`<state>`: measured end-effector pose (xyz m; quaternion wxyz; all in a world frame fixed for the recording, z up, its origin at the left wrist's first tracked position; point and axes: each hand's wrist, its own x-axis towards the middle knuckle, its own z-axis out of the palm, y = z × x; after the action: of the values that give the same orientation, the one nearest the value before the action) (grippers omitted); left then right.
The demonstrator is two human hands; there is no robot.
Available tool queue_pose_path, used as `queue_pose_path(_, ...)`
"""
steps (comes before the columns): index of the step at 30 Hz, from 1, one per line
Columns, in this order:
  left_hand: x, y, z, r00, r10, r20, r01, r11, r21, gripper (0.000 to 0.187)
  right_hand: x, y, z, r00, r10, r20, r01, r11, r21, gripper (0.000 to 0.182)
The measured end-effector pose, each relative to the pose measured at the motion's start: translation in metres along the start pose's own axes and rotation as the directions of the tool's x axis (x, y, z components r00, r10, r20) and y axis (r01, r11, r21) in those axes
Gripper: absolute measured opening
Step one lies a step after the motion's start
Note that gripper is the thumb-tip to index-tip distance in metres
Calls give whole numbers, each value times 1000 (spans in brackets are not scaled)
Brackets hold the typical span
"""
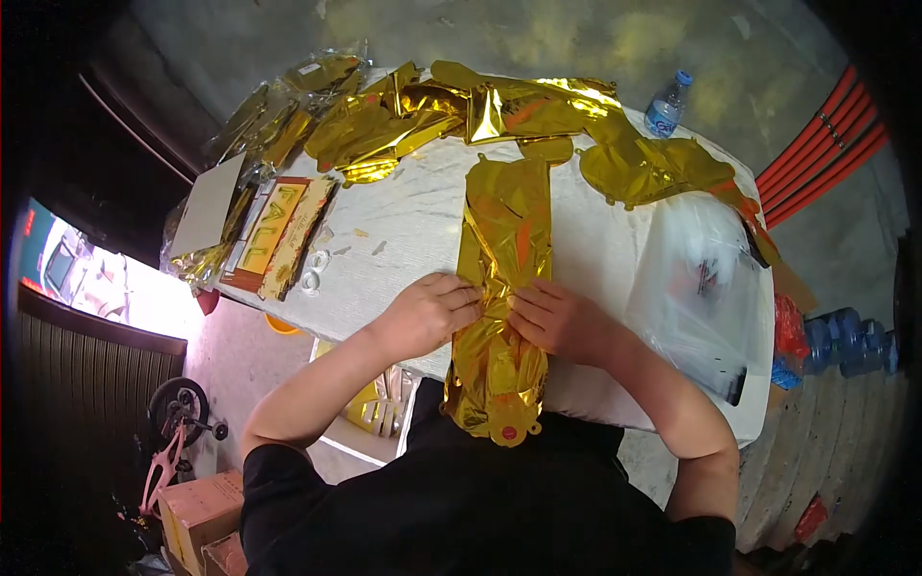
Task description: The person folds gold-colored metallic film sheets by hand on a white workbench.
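Foil piece point(499, 379), gold and creased, pinched at the middle between left hand point(432, 313) and right hand point(557, 322), partly overhanging pale desk point(403, 226), foil heap point(523, 108) beyond

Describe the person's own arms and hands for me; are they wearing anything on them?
The left hand and right hand are bare, with no gloves and no watch or bracelet in sight. The forearms are uncovered too. A plain black top has loose short sleeves ending near the elbows, with no markings visible.
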<state>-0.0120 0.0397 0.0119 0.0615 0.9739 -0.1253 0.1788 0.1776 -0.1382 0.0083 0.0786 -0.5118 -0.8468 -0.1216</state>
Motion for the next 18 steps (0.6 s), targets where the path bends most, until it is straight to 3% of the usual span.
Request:
queue_pose_path(16, 2, -5, 1, 1000, -31, -5, 29, 985, -172, 31, 0, 4, -4, 992, 14, -126, -9, 999, 41, 22)
queue_pose_path(18, 2, -5, 0, 1000, -21, -10, 19, 988, -151, 31, 3, 6, -20, 978, 119, 173, -127, 991, 36, 27)
